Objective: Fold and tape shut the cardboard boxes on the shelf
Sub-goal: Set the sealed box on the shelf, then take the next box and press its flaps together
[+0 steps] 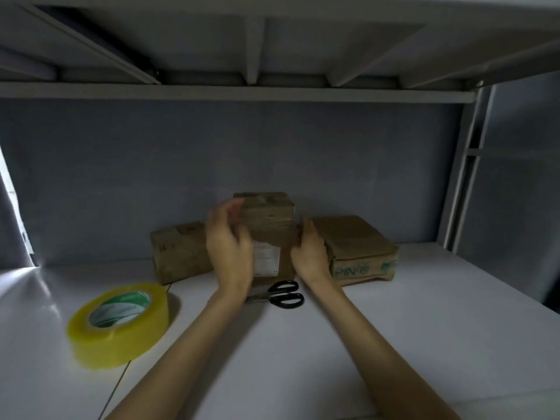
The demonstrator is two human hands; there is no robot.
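Note:
Three brown cardboard boxes stand at the back of the white shelf (394,328). The tall middle box (269,225) bears a white label on its front. My left hand (230,253) is at its left side, fingers spread and blurred, partly covering the box. My right hand (309,253) presses flat against its right side. A low box (178,253) lies to the left, and a flatter box with green print (357,250) lies to the right. A big roll of yellowish tape (118,322) rests front left. Black-handled scissors (285,294) lie in front of the middle box.
A grey back wall (212,153) closes the shelf behind the boxes. Another shelf board (242,92) hangs overhead. A metal upright (466,177) stands at the right end, and the shelf's right edge falls away beyond it.

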